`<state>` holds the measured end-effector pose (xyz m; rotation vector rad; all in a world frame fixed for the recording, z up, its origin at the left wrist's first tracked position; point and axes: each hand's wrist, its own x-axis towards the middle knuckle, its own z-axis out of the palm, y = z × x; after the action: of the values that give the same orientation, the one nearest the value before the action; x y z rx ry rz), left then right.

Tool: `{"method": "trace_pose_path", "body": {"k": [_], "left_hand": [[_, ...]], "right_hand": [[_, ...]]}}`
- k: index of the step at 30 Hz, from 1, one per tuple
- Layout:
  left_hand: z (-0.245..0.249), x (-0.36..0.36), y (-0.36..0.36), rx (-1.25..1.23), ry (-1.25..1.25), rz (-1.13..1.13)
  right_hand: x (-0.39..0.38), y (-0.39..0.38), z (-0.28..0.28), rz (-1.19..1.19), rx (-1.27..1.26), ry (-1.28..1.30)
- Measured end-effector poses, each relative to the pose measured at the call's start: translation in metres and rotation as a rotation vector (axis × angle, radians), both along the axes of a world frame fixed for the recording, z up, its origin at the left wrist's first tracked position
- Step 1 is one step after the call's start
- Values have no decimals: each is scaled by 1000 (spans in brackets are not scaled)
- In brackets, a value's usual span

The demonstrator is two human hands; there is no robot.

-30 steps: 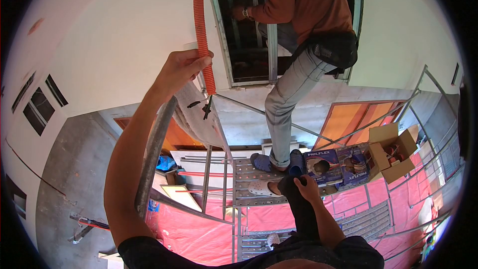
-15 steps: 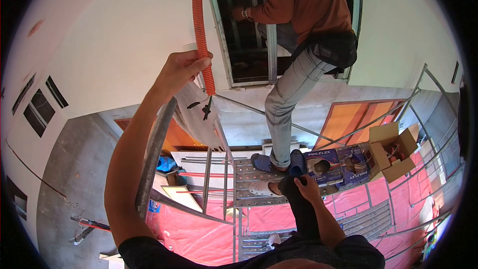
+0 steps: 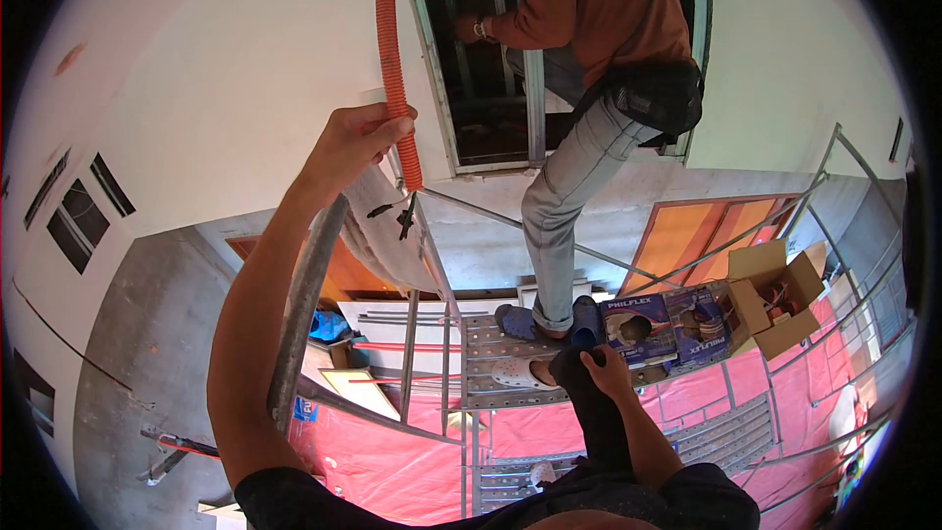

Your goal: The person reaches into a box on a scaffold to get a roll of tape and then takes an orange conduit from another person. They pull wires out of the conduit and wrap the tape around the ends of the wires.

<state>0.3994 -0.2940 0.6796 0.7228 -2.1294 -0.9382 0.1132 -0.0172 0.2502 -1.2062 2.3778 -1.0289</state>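
My left hand (image 3: 371, 137) pinches an orange corrugated tube (image 3: 391, 49) near its lower end, in front of the white wall. Short black wire ends (image 3: 405, 220) stick out below the tube. My right hand (image 3: 610, 373) is low at my dark-trousered knee (image 3: 577, 373), fingers curled. A round blue thing (image 3: 585, 338) shows just beyond its fingertips; whether the hand holds it is unclear.
A co-worker (image 3: 613, 20) straddles the window frame (image 3: 536, 108), one leg down on the perforated scaffold plank (image 3: 481, 363). Philflex boxes (image 3: 638, 322) and an open carton (image 3: 770, 299) stand right of that foot. A metal rail (image 3: 304, 309) runs beside my left arm.
The black wire ends have shifted slightly below the tube. The tube's lower part has moved slightly left with my left hand. My right hand stays in place.
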Motion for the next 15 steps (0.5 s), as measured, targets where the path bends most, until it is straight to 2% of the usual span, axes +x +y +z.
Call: {"method": "trace_pose_path", "body": {"k": [15], "left_hand": [[0,1,-1,31,-4,-10]], "right_hand": [[-1,-1,-5,1,-55,35]]}}
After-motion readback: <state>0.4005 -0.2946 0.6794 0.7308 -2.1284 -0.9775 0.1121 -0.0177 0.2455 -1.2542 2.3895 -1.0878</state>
